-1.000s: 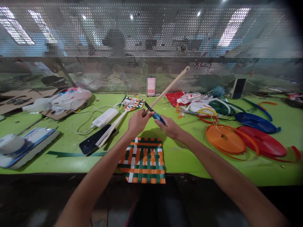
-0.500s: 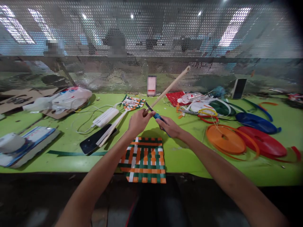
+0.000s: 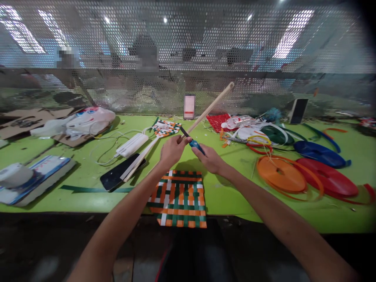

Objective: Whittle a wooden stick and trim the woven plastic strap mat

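My left hand (image 3: 173, 150) is closed around a pale wooden stick (image 3: 213, 105), which slants up and away to the right and has a small hole near its far end. In my right hand (image 3: 211, 158) is a utility knife (image 3: 196, 146) with a blue handle. Its dark blade crosses the stick right beside my left fingers; whether it cuts in I cannot tell. Below my hands, a woven mat (image 3: 179, 199) of orange, green and white strips lies at the table's front edge, partly behind my left forearm.
Left of my hands are a phone (image 3: 110, 178), a white power bank (image 3: 132, 144) and a small woven fan (image 3: 166, 128). Flat coils of orange strip (image 3: 264, 176), red strip (image 3: 329, 178) and blue strip (image 3: 320, 153) lie on the right. A perforated metal screen (image 3: 188, 39) stands behind.
Both hands keep their hold on the stick and the knife. The knife's handle and my right hand have shifted very slightly; the view has moved a little too.
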A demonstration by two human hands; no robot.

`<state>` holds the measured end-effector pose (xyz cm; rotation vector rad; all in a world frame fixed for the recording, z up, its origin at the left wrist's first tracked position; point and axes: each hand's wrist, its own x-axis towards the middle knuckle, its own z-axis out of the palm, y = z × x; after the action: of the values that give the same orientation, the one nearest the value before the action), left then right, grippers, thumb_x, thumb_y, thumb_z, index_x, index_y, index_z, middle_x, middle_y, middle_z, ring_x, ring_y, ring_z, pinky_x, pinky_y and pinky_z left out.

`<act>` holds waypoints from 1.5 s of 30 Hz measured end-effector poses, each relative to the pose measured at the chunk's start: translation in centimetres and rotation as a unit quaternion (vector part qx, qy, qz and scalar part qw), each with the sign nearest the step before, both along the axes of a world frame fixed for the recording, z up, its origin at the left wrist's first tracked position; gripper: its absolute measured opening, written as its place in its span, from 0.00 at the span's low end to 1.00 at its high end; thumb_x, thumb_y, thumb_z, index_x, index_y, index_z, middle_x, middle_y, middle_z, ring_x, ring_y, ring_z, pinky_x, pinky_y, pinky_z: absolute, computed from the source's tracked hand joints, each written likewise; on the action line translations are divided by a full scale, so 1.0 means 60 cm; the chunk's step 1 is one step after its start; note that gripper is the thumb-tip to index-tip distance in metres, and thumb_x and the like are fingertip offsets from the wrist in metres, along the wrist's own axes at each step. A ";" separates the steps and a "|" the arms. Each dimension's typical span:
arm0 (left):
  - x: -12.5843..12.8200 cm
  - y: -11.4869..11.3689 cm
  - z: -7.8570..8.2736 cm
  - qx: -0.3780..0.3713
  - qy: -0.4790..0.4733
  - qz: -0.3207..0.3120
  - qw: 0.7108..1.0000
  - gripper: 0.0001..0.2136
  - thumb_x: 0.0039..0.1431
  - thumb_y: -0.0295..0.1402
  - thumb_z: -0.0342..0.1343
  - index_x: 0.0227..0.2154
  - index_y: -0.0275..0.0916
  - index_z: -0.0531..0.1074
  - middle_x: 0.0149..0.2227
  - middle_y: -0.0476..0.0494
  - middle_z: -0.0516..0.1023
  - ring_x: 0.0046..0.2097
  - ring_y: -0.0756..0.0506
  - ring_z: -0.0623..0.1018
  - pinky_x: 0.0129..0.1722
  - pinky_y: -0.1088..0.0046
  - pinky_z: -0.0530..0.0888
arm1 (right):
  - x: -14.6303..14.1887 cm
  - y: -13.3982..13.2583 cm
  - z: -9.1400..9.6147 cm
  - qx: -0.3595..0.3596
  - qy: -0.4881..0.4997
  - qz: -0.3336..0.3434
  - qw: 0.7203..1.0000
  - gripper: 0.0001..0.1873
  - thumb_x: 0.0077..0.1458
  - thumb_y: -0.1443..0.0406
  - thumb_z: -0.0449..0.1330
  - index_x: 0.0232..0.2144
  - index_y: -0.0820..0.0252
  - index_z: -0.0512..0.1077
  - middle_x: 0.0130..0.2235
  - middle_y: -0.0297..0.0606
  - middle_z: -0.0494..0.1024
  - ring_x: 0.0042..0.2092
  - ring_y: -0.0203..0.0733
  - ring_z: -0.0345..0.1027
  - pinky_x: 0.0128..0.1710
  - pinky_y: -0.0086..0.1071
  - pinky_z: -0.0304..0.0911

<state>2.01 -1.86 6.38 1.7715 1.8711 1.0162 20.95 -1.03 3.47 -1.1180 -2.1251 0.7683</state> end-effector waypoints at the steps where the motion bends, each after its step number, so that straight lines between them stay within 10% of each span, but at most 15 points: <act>1: 0.000 0.001 -0.002 0.001 -0.002 0.000 1.000 0.24 0.64 0.57 0.52 0.25 0.40 0.67 0.25 0.50 0.67 0.29 0.48 0.63 0.30 0.70 0.54 | -0.002 -0.002 -0.002 0.019 -0.023 -0.016 0.999 0.23 0.70 0.44 0.48 0.33 0.54 0.62 0.26 0.32 0.69 0.27 0.40 0.61 0.30 0.33 0.54; 26: -0.001 0.001 0.000 -0.011 -0.007 0.017 1.000 0.28 0.62 0.62 0.53 0.21 0.41 0.61 0.21 0.50 0.62 0.25 0.48 0.61 0.28 0.68 0.51 | -0.036 -0.026 -0.023 0.096 -0.208 -0.167 0.959 0.21 0.75 0.49 0.43 0.47 0.60 0.63 0.36 0.47 0.81 0.34 0.52 0.75 0.30 0.36 0.49; 34: -0.003 -0.002 0.001 0.015 0.015 -0.001 1.000 0.28 0.62 0.61 0.53 0.21 0.41 0.59 0.22 0.50 0.63 0.26 0.48 0.60 0.28 0.69 0.52 | -0.024 -0.002 -0.030 0.098 -0.191 -0.120 0.969 0.20 0.72 0.48 0.49 0.44 0.58 0.67 0.36 0.44 0.81 0.34 0.48 0.74 0.31 0.34 0.51; 42: -0.011 -0.006 0.003 0.035 0.023 -0.043 0.998 0.26 0.64 0.58 0.51 0.22 0.41 0.61 0.23 0.49 0.66 0.27 0.48 0.63 0.29 0.70 0.52 | 0.027 -0.002 0.048 0.210 -0.082 -0.085 0.971 0.19 0.68 0.47 0.54 0.37 0.55 0.71 0.36 0.42 0.78 0.35 0.47 0.72 0.35 0.39 0.66; 45: -0.012 -0.002 0.000 0.029 0.018 -0.042 0.999 0.26 0.63 0.59 0.51 0.22 0.41 0.62 0.23 0.48 0.68 0.26 0.47 0.64 0.29 0.69 0.52 | 0.051 -0.042 0.094 0.376 0.077 -0.174 0.907 0.18 0.73 0.55 0.46 0.51 0.53 0.71 0.46 0.50 0.74 0.45 0.52 0.74 0.42 0.49 0.73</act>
<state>1.29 -1.99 6.40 1.8980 1.7884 1.0238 24.01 -3.53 9.10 -0.9133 -1.7529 -0.1416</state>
